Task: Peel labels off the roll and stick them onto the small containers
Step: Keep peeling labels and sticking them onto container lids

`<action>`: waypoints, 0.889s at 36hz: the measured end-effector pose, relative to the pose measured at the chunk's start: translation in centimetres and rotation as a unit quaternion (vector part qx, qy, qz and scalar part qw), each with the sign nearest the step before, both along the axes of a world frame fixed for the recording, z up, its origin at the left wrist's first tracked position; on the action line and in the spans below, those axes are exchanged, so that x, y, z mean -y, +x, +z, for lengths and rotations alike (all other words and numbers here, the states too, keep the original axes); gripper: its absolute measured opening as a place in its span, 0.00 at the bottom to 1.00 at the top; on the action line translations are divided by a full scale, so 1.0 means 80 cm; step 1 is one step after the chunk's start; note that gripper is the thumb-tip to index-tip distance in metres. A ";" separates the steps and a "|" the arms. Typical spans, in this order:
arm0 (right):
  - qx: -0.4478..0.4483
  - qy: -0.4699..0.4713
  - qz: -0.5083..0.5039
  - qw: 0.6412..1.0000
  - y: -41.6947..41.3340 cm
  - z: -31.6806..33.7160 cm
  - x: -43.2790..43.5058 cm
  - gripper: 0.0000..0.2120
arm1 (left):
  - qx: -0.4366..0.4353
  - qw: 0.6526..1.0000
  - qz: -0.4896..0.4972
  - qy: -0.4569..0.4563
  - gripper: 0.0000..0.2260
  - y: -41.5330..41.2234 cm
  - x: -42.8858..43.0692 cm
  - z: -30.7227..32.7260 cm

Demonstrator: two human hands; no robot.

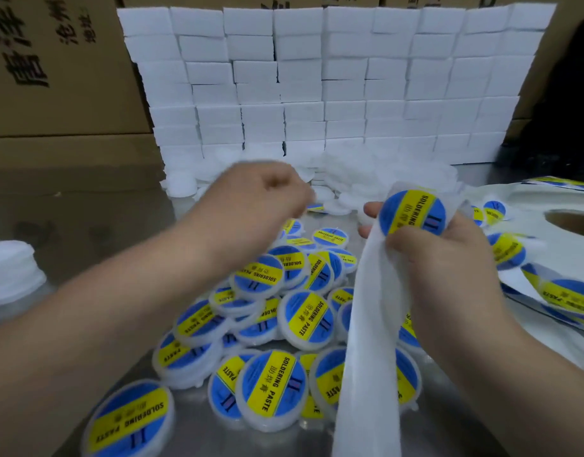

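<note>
Centre-left, my left hand (pixel 264 196) is blurred, fingers curled; I cannot tell if it holds anything. Below it, labelled containers (pixel 274 387) lie heaped on the surface (pixel 201 433). Right of centre, my right hand (pixel 442 258) grips the backing strip (pixel 373 324) bearing one label (pixel 412 211), the roll (pixel 531 206) lying at the right edge.

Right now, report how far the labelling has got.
Done: a heap of round white plastic containers already wears blue-and-yellow labels. In hand: the right hand grips the white backing strip, one round label at its top; the blurred left hand is above the heap. Left: plain white containers piled behind.
</note>
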State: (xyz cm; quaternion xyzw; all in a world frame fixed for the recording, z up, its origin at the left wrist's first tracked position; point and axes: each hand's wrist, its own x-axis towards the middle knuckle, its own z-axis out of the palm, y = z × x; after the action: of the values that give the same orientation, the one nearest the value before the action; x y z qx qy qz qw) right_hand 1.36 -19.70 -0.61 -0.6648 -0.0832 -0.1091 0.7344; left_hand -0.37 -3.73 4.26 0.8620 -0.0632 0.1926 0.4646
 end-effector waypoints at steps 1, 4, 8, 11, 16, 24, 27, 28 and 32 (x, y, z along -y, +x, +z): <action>-0.008 0.001 -0.007 1.000 0.001 0.001 0.001 0.16 | -0.005 0.999 0.013 -0.042 0.09 0.012 -0.006 0.007; -0.020 -0.025 -0.019 0.999 0.000 0.002 -0.001 0.16 | -0.027 0.996 0.046 -0.068 0.09 0.066 -0.024 0.012; -0.012 -0.069 -0.034 0.997 -0.001 -0.004 -0.003 0.11 | -0.042 0.985 0.101 0.133 0.09 0.156 -0.042 -0.008; 0.007 -0.084 -0.029 0.996 0.001 -0.011 -0.003 0.11 | -0.111 0.941 0.089 0.306 0.18 0.211 -0.056 -0.029; 0.072 -0.069 0.012 0.995 0.000 -0.013 -0.003 0.13 | -0.183 0.826 0.072 0.528 0.23 0.269 -0.057 -0.047; 0.056 -0.125 0.050 0.989 -0.001 -0.015 -0.005 0.27 | -0.206 0.758 0.064 0.616 0.12 0.301 -0.041 -0.050; 0.052 -0.134 0.054 0.988 -0.001 -0.015 -0.006 0.25 | -0.160 0.768 0.084 0.614 0.07 0.300 -0.039 -0.047; 0.057 -0.134 0.058 0.988 -0.001 -0.014 -0.007 0.23 | -0.150 0.772 0.091 0.611 0.10 0.299 -0.040 -0.048; 0.053 -0.123 0.068 0.989 0.001 -0.011 -0.007 0.24 | -0.111 0.835 0.108 0.528 0.09 0.297 -0.046 -0.049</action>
State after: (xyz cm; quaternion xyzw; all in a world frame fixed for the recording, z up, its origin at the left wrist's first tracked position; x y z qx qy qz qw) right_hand 1.42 -19.11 -1.52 -0.7362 -0.1801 -0.0829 0.6470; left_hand 23.38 -0.07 0.38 0.9933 -0.0101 0.0820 -0.0812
